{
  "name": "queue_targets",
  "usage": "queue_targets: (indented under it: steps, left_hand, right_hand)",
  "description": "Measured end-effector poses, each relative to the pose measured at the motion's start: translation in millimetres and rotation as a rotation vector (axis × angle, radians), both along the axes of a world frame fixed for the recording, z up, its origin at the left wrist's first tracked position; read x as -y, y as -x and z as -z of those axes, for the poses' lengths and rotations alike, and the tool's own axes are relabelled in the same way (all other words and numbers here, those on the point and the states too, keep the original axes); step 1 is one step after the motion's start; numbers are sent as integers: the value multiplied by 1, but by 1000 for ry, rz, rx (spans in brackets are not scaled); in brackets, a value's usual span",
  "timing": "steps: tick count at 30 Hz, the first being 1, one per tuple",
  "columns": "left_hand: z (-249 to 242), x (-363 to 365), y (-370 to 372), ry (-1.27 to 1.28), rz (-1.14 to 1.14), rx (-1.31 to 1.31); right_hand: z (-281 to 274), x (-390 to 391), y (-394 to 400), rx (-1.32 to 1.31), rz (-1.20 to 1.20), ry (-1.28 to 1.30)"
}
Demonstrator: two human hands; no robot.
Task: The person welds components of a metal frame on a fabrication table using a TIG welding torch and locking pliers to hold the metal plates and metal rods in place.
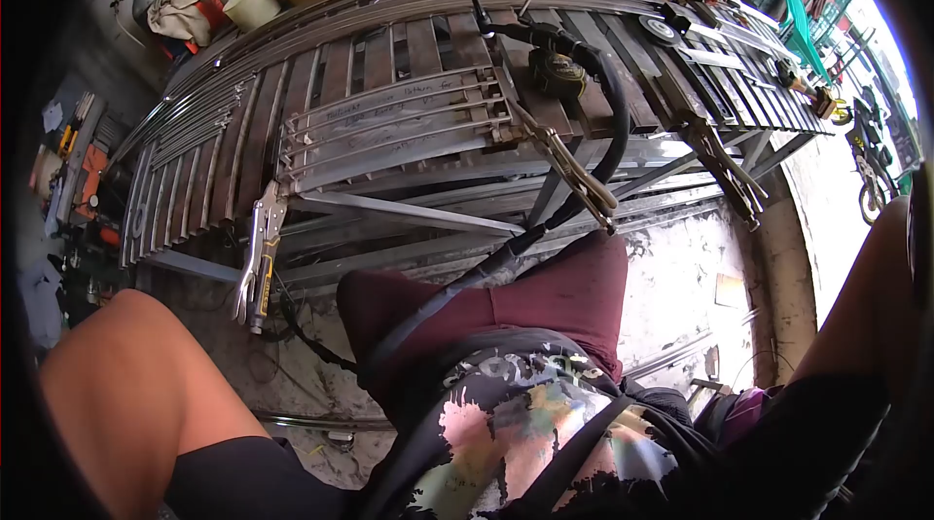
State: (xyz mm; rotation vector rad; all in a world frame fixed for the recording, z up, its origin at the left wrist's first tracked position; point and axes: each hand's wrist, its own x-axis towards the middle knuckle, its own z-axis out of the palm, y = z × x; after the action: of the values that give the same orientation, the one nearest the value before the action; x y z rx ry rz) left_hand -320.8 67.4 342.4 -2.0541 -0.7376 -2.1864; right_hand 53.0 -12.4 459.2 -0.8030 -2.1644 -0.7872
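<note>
Neither of my hands shows; both bare arms are raised and leave the frame at its sides. My left elbow point(126, 325) is at the lower left, my right arm point(856, 296) at the right edge. In front of me, thin metal rods and a marked metal plate point(389, 126) lie on a slatted metal table point(224, 160). Locking pliers point(261, 252) hang at the left of the plate, a second pair point(572, 175) at its right and a third pair point(722, 170) farther right. A black cable point(618, 102) loops over the table's edge.
A yellow and black tool point(557, 71) lies on the table beyond the plate. Buckets point(253, 2) and a cloth point(181, 14) are at the back left. A green chair point(800, 29) and a bicycle point(869, 165) stand at the right. Metal bars point(681, 345) lie on the floor.
</note>
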Motion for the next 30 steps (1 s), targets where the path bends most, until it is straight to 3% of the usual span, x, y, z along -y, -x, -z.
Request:
queue_targets:
  steps: [22, 30]
  left_hand:
    - [44, -9, 3, 263, 28, -105]
    - [57, -13, 0, 315, 40, -104]
  right_hand:
    - [-10, 34, -14, -105, 67, -70]
    - [-20, 77, -48, -124, 311, -49]
